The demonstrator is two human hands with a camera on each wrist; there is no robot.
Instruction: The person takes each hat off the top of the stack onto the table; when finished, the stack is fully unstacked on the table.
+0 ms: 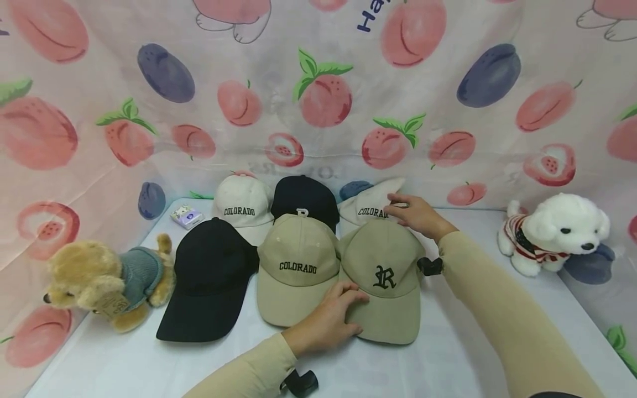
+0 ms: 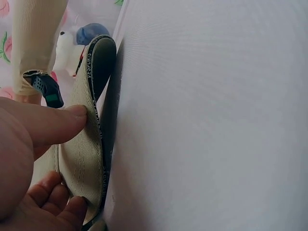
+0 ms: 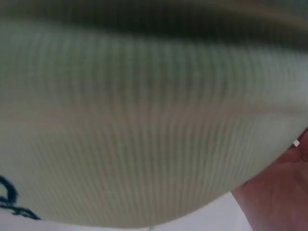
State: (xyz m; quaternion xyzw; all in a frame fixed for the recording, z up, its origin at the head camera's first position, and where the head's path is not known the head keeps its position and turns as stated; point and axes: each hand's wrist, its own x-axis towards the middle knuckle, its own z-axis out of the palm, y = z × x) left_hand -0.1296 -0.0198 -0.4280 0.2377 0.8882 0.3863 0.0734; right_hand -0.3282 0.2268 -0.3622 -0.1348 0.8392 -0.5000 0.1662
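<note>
My left hand (image 1: 325,320) reaches over the front edge of a khaki cap with a black R (image 1: 384,276). In the left wrist view, its thumb and fingertips touch the brim (image 2: 79,159), spaced apart along it. My right hand (image 1: 420,214) is at the back, its fingertips against the crown of a white COLORADO cap (image 1: 368,202), whose top looks peaked and whose right side is hidden. In the right wrist view, blurred khaki cloth (image 3: 144,144) fills most of the picture, with part of the right hand (image 3: 279,197) at the right edge.
A khaki COLORADO cap (image 1: 297,265) and a black cap (image 1: 206,282) lie left of the R cap. Behind are another white cap (image 1: 239,196) and a black cap (image 1: 304,196). A tan plush dog (image 1: 111,282), a white plush dog (image 1: 552,235) and a small purple pack (image 1: 186,215) stand around them.
</note>
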